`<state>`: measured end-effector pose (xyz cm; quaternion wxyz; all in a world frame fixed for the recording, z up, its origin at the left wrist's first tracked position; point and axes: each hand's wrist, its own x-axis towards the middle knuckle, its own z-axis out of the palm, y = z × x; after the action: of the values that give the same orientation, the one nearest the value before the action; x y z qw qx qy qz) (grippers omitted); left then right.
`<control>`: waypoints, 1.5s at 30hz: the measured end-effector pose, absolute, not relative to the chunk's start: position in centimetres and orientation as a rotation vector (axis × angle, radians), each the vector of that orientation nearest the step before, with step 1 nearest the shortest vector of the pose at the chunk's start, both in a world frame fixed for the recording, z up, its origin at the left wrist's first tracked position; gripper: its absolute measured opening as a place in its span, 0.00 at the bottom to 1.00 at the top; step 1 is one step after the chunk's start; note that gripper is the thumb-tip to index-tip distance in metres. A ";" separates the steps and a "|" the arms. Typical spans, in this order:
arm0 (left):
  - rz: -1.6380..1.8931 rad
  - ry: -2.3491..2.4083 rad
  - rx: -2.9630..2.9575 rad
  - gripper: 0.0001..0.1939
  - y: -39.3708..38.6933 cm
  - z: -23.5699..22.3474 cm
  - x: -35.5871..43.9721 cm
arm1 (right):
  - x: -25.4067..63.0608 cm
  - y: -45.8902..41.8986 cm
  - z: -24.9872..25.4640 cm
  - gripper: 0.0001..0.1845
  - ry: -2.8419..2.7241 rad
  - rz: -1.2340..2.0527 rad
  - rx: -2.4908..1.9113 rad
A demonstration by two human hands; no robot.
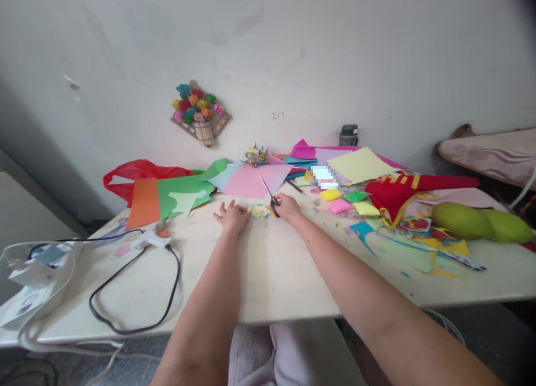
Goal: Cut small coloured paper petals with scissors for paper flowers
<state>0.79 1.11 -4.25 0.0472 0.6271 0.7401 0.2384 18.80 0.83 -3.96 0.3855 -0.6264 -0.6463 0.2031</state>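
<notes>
1. Two bare hands worked over the tabletop [288, 268], midway between its left and right edges and nearer the far edge than the near one.
2. The left hand [232, 217] lay palm down with its fingers spread and gripped nothing. Its fingertips were at the left end of the paper scraps [259, 210]; contact could not be confirmed.
3. The right hand [287, 207] gripped the scissors [274, 203] by the black handles. The blades pointed toward the far edge, in front of the pink sheet [251, 180].
4. The paper scraps lay in a small multicoloured cluster between the hands.
5. Toward the left edge, a white glue gun [151, 239] rested with its black cord [178, 277] looped toward the near edge.
6. Beyond the glue gun, an orange sheet [143, 203] lay beside a green sheet [184, 187].
7. Toward the right edge, two green fruits [460, 221] rested near a red cloth item [391, 199].
</notes>
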 end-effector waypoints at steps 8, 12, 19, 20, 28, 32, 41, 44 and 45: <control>1.020 2.118 1.843 0.03 1.0 -3.4 0.8 | 18.8 0.6 -3.7 0.17 -1.632 0.543 -1.589; 1.188 1.922 1.781 0.07 1.4 -3.6 0.3 | 18.8 0.7 -3.9 0.18 -1.617 0.550 -1.574; 1.433 1.237 1.571 0.27 1.5 -4.2 0.8 | 18.6 1.3 -4.0 0.14 -1.424 0.800 -1.352; 1.416 1.164 1.553 0.29 1.4 -4.2 1.1 | 18.6 1.2 -3.8 0.14 -1.374 0.875 -1.298; 1.298 0.976 1.517 0.31 0.7 -4.0 2.6 | 18.0 0.4 -2.7 0.15 -1.239 1.065 -1.146; 1.341 1.061 1.534 0.27 1.2 -4.2 2.3 | 18.4 1.4 -3.3 0.15 -1.326 0.852 -1.278; 1.193 2.051 1.858 0.12 1.1 -3.6 1.0 | 21.5 1.9 -2.6 0.17 -1.280 0.492 -1.663; 1.071 2.146 2.009 0.11 0.4 -3.3 1.5 | 22.0 1.5 -2.1 0.17 -1.281 0.444 -1.777; 1.038 2.155 2.042 0.11 0.2 -3.2 1.7 | 22.2 1.4 -2.1 0.17 -1.282 0.430 -1.814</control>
<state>1.72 0.25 -3.25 -0.0017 0.6493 0.6852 0.3301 22.17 1.39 -2.06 0.4255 -0.7256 -0.5127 0.1720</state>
